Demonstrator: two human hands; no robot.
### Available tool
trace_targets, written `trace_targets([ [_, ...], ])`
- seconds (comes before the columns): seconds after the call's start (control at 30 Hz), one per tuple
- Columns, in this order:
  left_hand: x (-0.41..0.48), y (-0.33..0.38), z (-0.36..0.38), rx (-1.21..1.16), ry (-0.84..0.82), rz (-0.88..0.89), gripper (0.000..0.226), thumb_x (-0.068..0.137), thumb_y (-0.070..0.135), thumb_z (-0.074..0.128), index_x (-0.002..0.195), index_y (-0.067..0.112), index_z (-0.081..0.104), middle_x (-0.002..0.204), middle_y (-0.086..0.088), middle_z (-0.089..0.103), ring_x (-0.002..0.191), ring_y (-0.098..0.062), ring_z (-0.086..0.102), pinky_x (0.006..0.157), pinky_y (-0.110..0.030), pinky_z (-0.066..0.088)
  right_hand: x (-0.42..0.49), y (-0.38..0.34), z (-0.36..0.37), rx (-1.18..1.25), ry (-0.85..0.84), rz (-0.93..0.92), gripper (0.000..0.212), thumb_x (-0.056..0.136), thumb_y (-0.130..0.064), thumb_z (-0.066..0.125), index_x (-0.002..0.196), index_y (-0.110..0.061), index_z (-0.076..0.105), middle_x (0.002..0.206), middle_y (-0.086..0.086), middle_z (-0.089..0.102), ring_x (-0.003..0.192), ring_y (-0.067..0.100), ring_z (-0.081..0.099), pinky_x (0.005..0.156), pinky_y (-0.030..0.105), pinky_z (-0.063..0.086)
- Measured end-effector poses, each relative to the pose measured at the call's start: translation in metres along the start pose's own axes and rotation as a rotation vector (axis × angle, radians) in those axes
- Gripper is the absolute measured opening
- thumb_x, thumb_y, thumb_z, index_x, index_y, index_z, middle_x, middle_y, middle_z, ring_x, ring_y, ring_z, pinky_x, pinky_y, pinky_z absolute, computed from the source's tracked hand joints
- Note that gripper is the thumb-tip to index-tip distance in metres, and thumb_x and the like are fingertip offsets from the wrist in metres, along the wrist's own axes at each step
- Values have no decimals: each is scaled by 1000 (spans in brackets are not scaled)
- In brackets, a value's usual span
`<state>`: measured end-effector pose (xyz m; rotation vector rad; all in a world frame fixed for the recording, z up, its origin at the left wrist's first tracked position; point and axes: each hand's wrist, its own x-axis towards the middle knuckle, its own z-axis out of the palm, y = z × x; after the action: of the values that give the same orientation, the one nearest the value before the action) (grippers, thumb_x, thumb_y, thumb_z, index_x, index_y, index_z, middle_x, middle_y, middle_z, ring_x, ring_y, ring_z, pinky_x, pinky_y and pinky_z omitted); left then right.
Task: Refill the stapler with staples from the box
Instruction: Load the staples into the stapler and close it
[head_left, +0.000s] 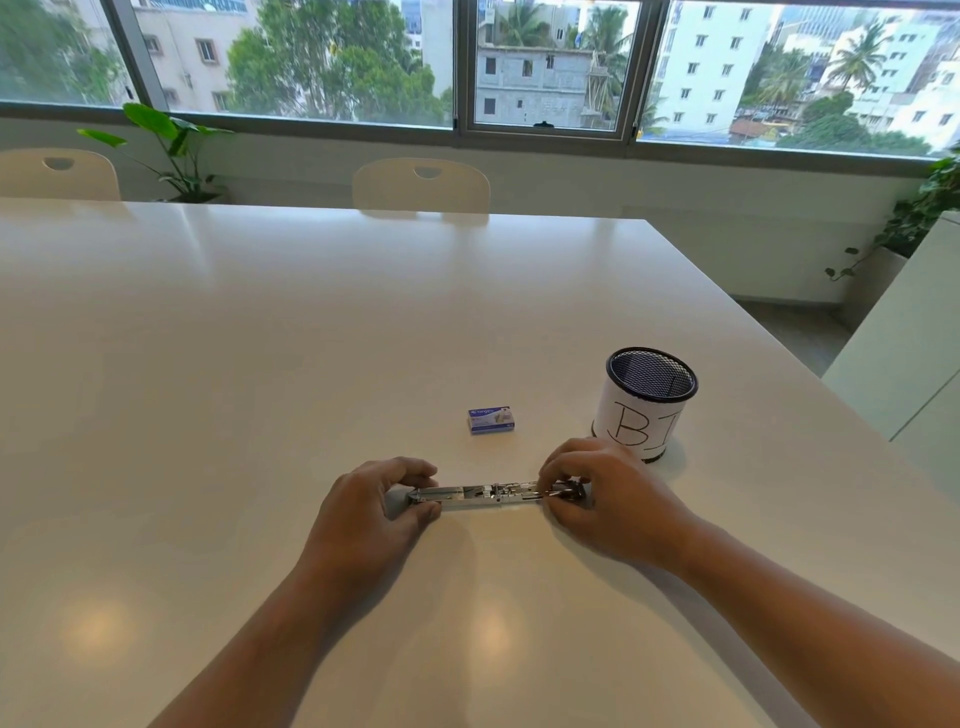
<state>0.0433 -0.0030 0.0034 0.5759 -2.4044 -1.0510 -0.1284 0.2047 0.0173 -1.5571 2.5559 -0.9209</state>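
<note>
Forearms reach in from the near edge, 2 of them, both bare, meeting mid-table. Left hand (376, 506) curls round the left end of the stapler (480, 493), thumb on the near side, fingers over the far side, pinching it. Right hand (597, 493) does the same at the right end, fingertips bunched tight on the metal there; exact grip partly hidden by the knuckles. Stapler lies flat on the white table (260, 364), swung fully open into 1 long silver strip running left-right btwn the hands, channel facing up. Can't tell if any staples sit in it, too small.

Just beyond, approx centre, the staple box (491, 420): small, blue-purple, closed, flat on the table, apart from both hands. To its right, near the right hand's knuckles, a black mesh cup (645, 402) wrapped w/ white paper, handwritten letters "BI" showing. Far side: 2 cream chairs (421, 184) tucked in, leafy plant (166, 140) at left, wide window (545, 67) w/ buildings & trees outside.
</note>
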Motion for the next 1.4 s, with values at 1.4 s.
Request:
trace_targets([
  [1.4, -28, 79, -2, -284, -35, 192, 32, 72, 20, 85, 98, 33, 72, 88, 18, 75, 78, -7, 73, 71, -9, 53, -35, -64, -35, 251, 312, 3, 29, 75, -27, 81, 101, -33, 70, 86, -16, 73, 87, 6, 70, 80, 15, 54],
])
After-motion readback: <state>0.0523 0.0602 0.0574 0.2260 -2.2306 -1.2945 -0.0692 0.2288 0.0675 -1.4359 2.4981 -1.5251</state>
